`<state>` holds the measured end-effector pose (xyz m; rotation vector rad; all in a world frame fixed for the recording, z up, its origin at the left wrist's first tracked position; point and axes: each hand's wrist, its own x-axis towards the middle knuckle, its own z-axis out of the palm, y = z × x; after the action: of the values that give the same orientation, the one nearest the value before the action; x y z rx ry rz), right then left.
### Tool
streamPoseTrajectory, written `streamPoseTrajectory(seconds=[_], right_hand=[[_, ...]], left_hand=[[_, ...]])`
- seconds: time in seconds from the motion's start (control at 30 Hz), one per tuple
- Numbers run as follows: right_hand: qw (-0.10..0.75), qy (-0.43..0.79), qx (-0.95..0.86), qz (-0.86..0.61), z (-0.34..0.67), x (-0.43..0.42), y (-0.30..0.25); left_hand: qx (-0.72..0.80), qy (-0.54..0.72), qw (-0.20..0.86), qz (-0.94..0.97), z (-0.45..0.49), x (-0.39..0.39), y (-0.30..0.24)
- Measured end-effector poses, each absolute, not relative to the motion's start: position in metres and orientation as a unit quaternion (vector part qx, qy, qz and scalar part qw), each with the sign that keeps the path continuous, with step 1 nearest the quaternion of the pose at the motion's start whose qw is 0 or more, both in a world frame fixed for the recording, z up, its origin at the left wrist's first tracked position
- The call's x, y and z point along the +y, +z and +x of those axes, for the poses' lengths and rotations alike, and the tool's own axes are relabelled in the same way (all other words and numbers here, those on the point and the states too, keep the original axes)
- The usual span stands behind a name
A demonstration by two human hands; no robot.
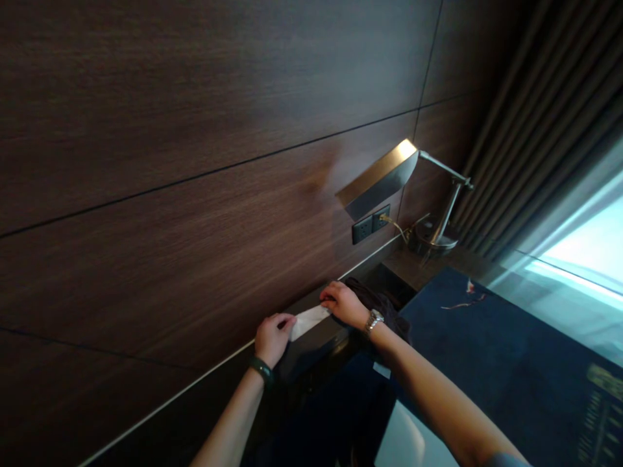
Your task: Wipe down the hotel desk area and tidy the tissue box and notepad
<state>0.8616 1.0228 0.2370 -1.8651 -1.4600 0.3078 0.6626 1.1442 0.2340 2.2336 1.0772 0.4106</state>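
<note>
My left hand [272, 336] and my right hand [343, 303] each pinch one end of a small white strip [309, 320], paper or cloth, stretched between them. The strip lies along the top of a dark ledge [318, 340] against the dark wood wall panel [195, 214]. A dark band is on my left wrist, a metal watch on my right. A dark cloth [384, 305] lies bunched just behind my right hand.
A brass desk lamp [389, 175] stands at the right on a dark desk corner, its cord plugged into wall sockets [370, 224]. A blue desk surface [487, 363] spreads to the right. Curtains [545, 130] and a bright window are at the far right.
</note>
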Motion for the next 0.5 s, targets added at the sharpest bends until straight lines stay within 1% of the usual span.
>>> streamPoseTrajectory(seconds=[0.1,0.2,0.23,0.3,0.33,0.4,0.47,0.5], right_hand=[[0.349,0.117,-0.572,-0.733,0.861,1.019,0.226],[0.336,0.121,-0.566,-0.743,0.861,1.029,0.222],[0.338,0.127,-0.562,-0.745,0.862,1.035,0.222],[0.341,0.136,-0.558,-0.744,0.866,1.046,0.224],[0.339,0.139,-0.56,-0.743,0.869,1.051,0.225],[0.335,0.143,-0.566,-0.739,0.874,1.056,0.228],[0.336,0.147,-0.569,-0.736,0.878,1.055,0.229],[0.343,0.147,-0.57,-0.732,0.879,1.052,0.23]], left_hand=[[0.446,0.18,0.365,0.797,0.651,1.162,0.228],[0.455,0.204,0.363,0.787,0.648,1.159,0.234],[0.455,0.221,0.345,0.79,0.649,1.154,0.238],[0.439,0.246,0.276,0.819,0.65,1.139,0.248],[0.424,0.241,0.228,0.842,0.651,1.131,0.252],[0.388,0.189,0.144,0.89,0.652,1.119,0.255],[0.357,0.136,0.115,0.917,0.652,1.117,0.254],[0.35,0.134,0.13,0.918,0.651,1.118,0.253]])
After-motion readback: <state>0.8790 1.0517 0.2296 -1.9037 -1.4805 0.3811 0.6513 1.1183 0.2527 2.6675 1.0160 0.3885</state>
